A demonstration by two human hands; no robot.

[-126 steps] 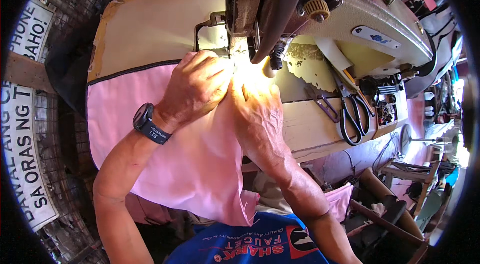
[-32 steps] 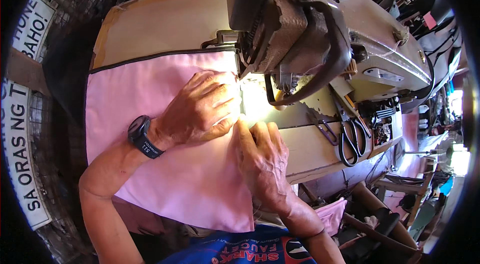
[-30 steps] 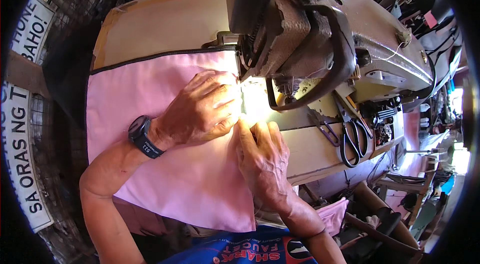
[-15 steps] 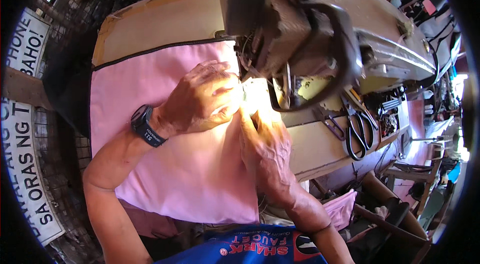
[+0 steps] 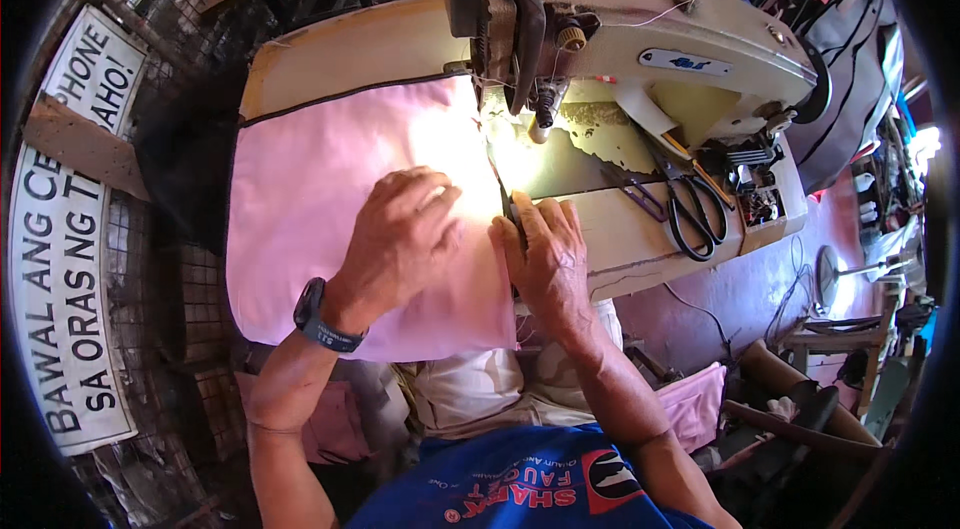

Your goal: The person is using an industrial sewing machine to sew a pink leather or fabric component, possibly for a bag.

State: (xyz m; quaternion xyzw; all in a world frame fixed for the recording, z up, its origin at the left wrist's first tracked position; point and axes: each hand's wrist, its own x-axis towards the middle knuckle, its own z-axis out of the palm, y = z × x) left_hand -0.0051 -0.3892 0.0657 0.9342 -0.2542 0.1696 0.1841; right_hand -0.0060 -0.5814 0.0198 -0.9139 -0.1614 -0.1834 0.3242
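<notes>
A pink fabric panel [image 5: 300, 199] lies flat on the sewing machine's bed, with a black binding strip [image 5: 370, 88] along its far edge. My left hand [image 5: 395, 244] hovers over the panel, fingers loosely bent and apart, holding nothing; a dark watch [image 5: 325, 317] is on that wrist. At the panel's right edge, my right hand [image 5: 548, 259] pinches a black binding strip [image 5: 501, 181] between thumb and fingers. This strip runs up toward the needle area of the sewing machine [image 5: 530, 49], where a bright lamp glare washes out the detail.
Black-handled scissors [image 5: 697, 219] and small thread snips [image 5: 638, 191] rest on the table right of my right hand. Beyond them is a tray of small metal parts [image 5: 758, 194]. More pink fabric [image 5: 692, 404] hangs at lower right. A wire mesh wall with a sign [image 5: 65, 329] stands left.
My left hand has lifted off the fabric near the needle and drawn back toward me. My right hand has slid nearer along the right edge. The view has shifted, uncovering more of the machine.
</notes>
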